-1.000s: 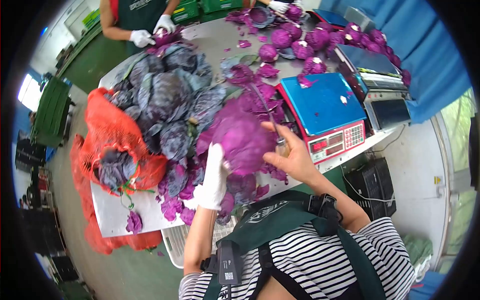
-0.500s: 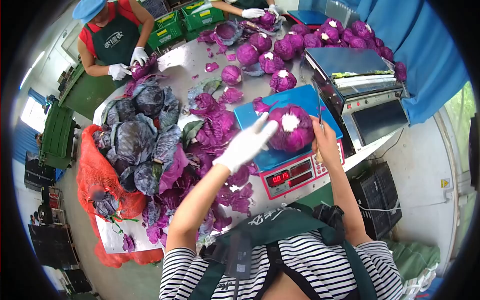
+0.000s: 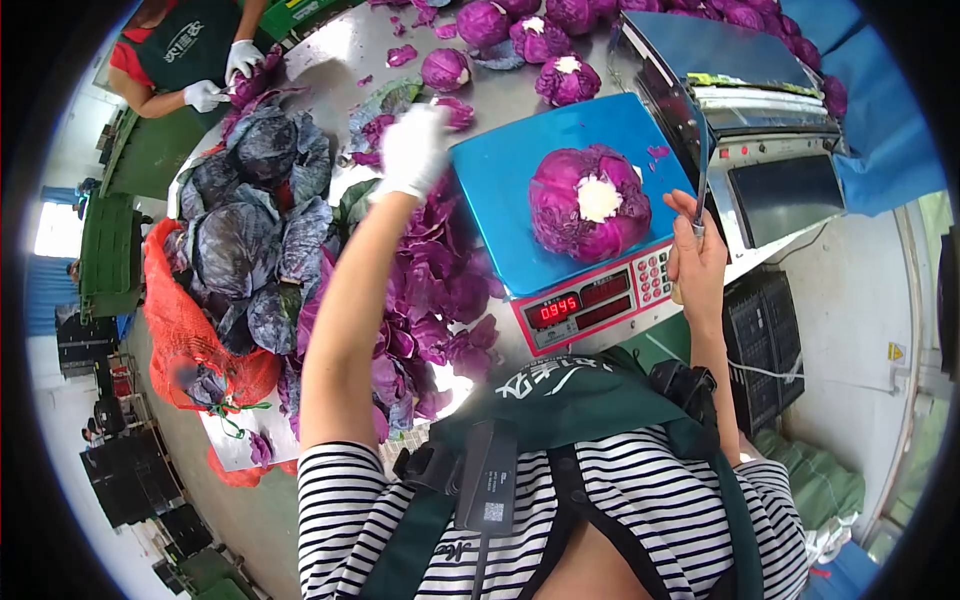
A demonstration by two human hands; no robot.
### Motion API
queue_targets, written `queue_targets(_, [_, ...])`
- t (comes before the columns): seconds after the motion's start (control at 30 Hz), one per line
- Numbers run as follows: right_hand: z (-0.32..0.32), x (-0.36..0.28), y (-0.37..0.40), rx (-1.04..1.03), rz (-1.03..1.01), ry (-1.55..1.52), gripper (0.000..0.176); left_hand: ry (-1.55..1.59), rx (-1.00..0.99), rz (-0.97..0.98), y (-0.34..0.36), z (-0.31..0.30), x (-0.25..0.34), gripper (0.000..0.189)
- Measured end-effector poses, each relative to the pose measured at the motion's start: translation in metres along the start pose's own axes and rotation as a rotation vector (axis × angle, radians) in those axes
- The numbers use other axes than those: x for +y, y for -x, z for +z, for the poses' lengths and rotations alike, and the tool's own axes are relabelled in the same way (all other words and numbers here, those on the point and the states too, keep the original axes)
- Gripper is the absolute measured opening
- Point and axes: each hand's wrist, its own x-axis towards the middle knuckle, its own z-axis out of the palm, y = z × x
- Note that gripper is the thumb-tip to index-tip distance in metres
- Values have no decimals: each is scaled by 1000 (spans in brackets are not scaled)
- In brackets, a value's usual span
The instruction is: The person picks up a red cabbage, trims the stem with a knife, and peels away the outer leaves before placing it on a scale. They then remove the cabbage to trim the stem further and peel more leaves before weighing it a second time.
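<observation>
A trimmed purple cabbage, its white cut stem facing up, rests on the blue platform of the scale, whose red display is lit. My right hand is closed around the handle of a knife at the scale's right side, its blade pointing up. My left hand, in a white glove, is over the table left of the scale, near loose purple leaves. Motion blurs its fingers, and whether it holds anything cannot be made out.
Untrimmed dark cabbages and a red mesh bag lie at the left, with peeled leaves beside them. More trimmed cabbages sit beyond the scale. A wrapping machine stands right. A gloved co-worker handles a cabbage at upper left.
My left hand has left the cabbage and moved up and left. The cabbage now sits on the scale without my hands on it. My right hand with the knife has shifted right.
</observation>
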Motion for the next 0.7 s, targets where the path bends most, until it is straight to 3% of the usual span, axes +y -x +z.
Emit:
queue_targets(0.07, [-2,0,8,6,19,9,35,-193,-11,-187,11,-13,-46,35])
queue_targets(0.13, [-2,5,13,61,-3,-23,34,-237,168,-264,22,-24,-77,50])
queue_targets(0.2, [-1,2,17,68,22,-31,33,-56,160,-296,28,-41,-91,62])
queue_targets(0.27, [-2,1,18,91,26,-10,34,35,178,-324,36,-61,-73,61])
queue_targets(0.33, [-3,1,17,91,20,2,34,429,263,-145,42,-76,-51,56])
queue_targets(0.43, [-2,-4,17,77,13,23,35,742,116,-226,51,-105,13,57])
queue_targets(0.6, [-4,-1,21,46,33,8,34,1003,-53,-111,58,-100,63,66])
queue_targets(0.7, [7,12,19,-43,59,18,47,946,-233,53,60,-79,98,108])
